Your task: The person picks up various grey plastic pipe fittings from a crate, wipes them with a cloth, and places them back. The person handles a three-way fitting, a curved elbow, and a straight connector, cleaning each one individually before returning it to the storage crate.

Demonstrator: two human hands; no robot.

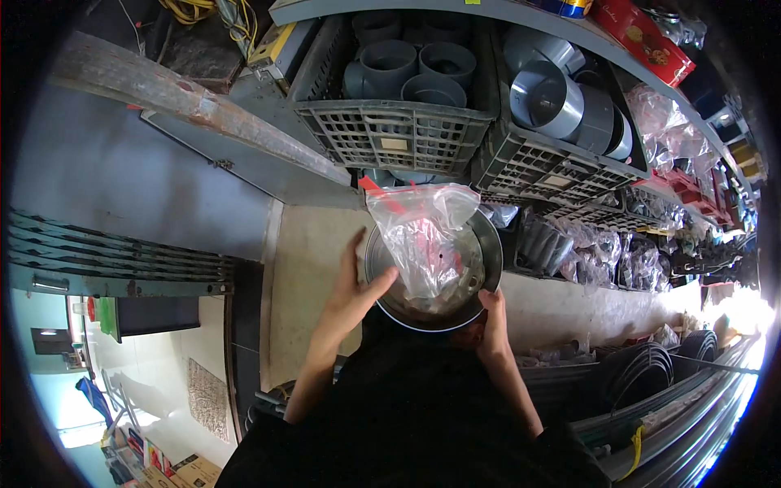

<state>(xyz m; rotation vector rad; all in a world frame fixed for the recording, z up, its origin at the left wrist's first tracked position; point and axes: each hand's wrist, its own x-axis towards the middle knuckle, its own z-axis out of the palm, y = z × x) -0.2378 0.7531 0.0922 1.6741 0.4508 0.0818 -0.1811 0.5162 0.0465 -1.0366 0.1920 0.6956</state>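
Observation:
A round metal pot [493, 245] is held in front of my body. In its mouth lies a clear zip-top plastic bag [421, 238] with a red edge and some pink or red markings. Beneath the bag are more clear plastic and small contents that I cannot make out. My right hand [493, 320] grips the pot's near right rim, thumb on top and fingers mostly hidden below. At the pot's left side my left hand [354, 293] is spread, its thumb over the rim and its fingers outside the wall; no firm grip shows.
Black plastic crates [396, 137] of grey pipe fittings [388, 61] fill the shelf ahead. Bagged parts [586, 250] line the lower right shelving. Long pipes [683, 396] and coiled black tubing [637, 375] lie to the right. A rusty metal beam [201, 107] and a doorway are at left.

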